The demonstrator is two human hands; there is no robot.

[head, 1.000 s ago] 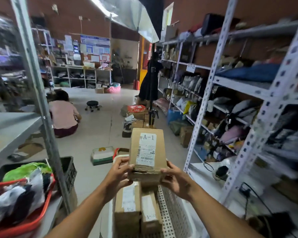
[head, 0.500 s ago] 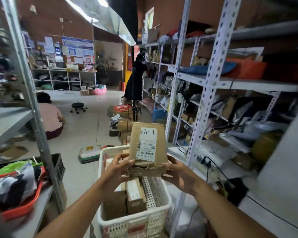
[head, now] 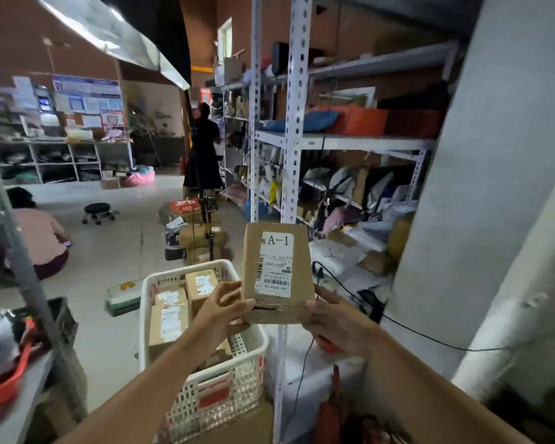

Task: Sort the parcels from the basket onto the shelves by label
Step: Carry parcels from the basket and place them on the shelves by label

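both hands, left hand (head: 220, 307) and right hand (head: 335, 322), grip the lower corners of an a-1 cardboard parcel (head: 277, 272), held upright above the white basket (head: 237, 344) beside the metal shelves (head: 293, 142). several labelled boxes (head: 170, 310) remain in the basket, so most sorting looks left to do.

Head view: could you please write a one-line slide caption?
Both hands, left and right, hold a cardboard parcel labelled A-1 above the white basket.

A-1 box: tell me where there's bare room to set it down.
The A-1 box is held by both hands. Bare white shelf lies right of the basket, crossed by a black cable. The basket and upper shelves look crowded.
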